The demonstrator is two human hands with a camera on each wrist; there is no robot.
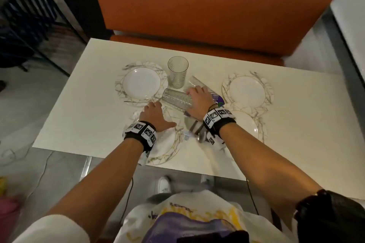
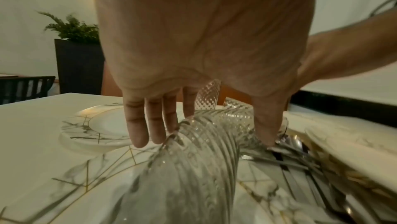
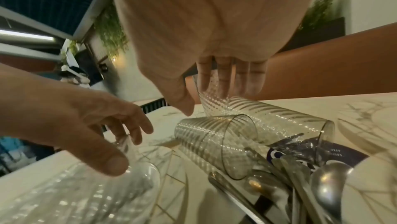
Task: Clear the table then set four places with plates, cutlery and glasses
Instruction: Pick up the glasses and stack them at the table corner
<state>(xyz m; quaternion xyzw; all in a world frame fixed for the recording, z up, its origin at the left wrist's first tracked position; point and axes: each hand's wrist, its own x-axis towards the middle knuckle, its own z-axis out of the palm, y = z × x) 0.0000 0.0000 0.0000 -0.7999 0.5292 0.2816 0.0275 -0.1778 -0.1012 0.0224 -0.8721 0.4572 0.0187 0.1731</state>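
Observation:
Four marbled plates lie on the cream table [image 1: 88, 104]: far left [image 1: 141, 85], far right [image 1: 246, 89], near left [image 1: 167, 144] and near right [image 1: 248, 124]. One ribbed glass [image 1: 177, 72] stands upright. Two more lie on their sides, one [image 1: 175, 99] in the middle and one [image 1: 199, 83] behind it. My right hand [image 1: 197, 98] is spread just over them, its fingers [image 3: 225, 78] straight. My left hand [image 1: 156, 113] reaches over another glass [image 2: 193, 168] lying on the near left plate, its fingers [image 2: 139, 125] touching the glass's far end. Cutlery [image 1: 199, 134] is piled between the near plates.
A purple card [image 1: 217, 98] lies under the glasses, beside the far right plate. An orange bench [image 1: 197, 16] runs along the table's far side. A dark chair [image 1: 25, 16] stands on the floor at the left. I stand at the near edge.

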